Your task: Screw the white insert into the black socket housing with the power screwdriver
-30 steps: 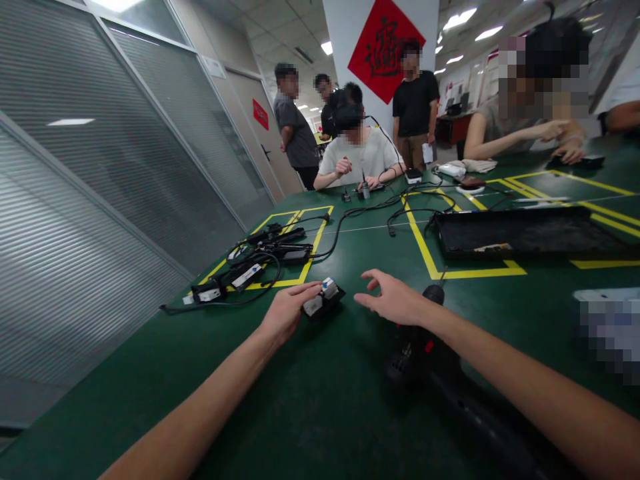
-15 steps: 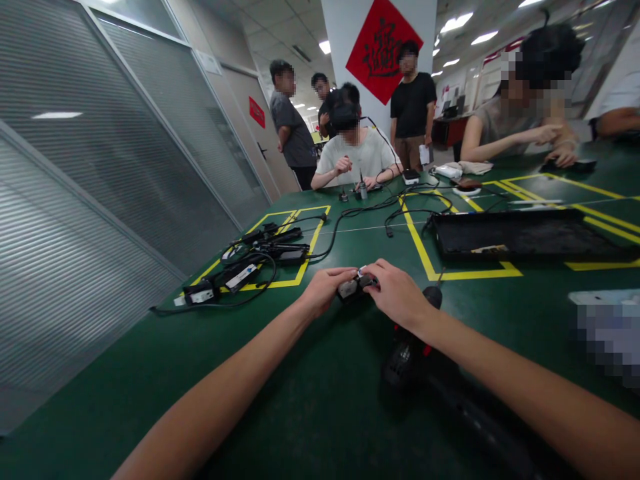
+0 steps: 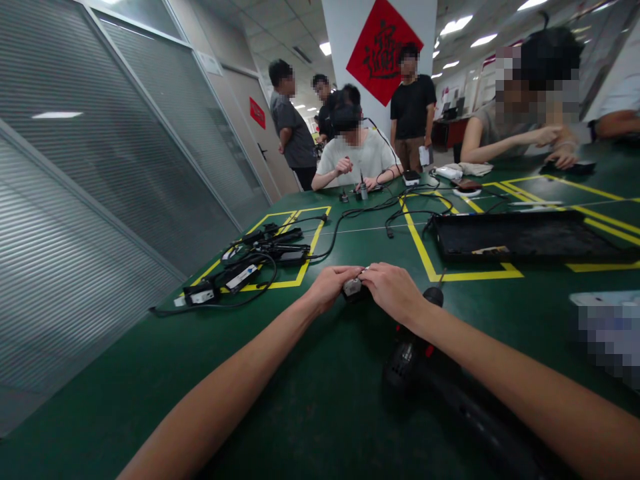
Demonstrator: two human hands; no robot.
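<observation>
Green yellow-taped surface (image 3: 320, 407):
We pinch the small black-and-grey block (image 3: 353, 287) between left hand (image 3: 329, 287) and right hand (image 3: 393, 288); likely light, stiff, best held by its edges.

Adapter pile (image 3: 243, 275) by left edge of worktop (image 3: 280, 413), small part (image 3: 353, 287) mid-worktop, drill (image 3: 425, 373) right of it toward near edge, tray (image 3: 545, 240) beyond drill toward right edge, cables (image 3: 353, 212) behind part.
</observation>
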